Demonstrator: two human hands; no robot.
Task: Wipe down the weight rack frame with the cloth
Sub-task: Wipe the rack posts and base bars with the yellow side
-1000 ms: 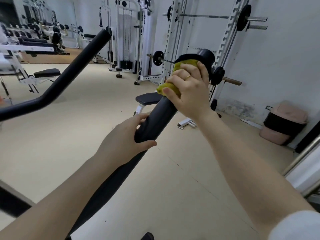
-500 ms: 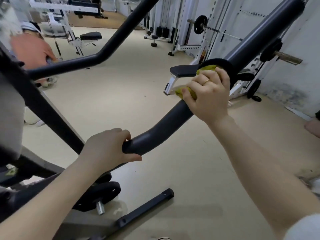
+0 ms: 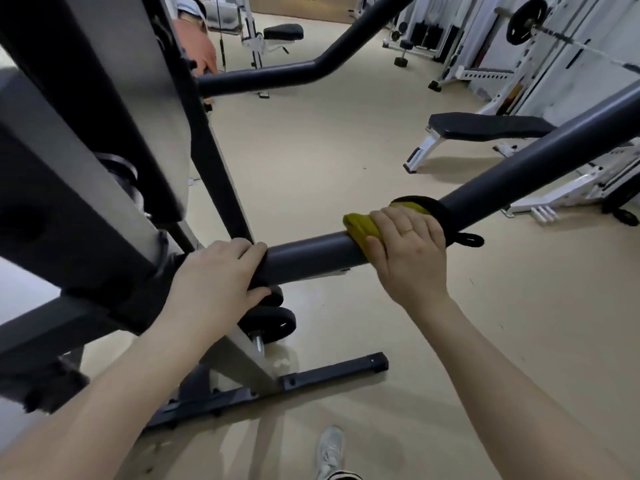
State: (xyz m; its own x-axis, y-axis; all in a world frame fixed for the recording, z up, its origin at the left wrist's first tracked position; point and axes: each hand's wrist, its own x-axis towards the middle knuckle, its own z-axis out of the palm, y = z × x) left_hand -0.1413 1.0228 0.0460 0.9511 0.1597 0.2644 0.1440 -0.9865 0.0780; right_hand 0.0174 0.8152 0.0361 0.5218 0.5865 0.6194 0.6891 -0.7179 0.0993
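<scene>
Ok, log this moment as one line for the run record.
step: wiping frame bar | right hand: wraps yellow cloth round bar | left hand: grips bar near upright | wipe: unfinished

black bench (image 3: 485, 125), barbell (image 3: 530, 20), white shoe (image 3: 330, 452)

No words, labels, brand marks or numbers can be read anywhere here; the dark frame bar (image 3: 311, 258) and the white bench (image 3: 485, 128) beyond it carry none.
</scene>
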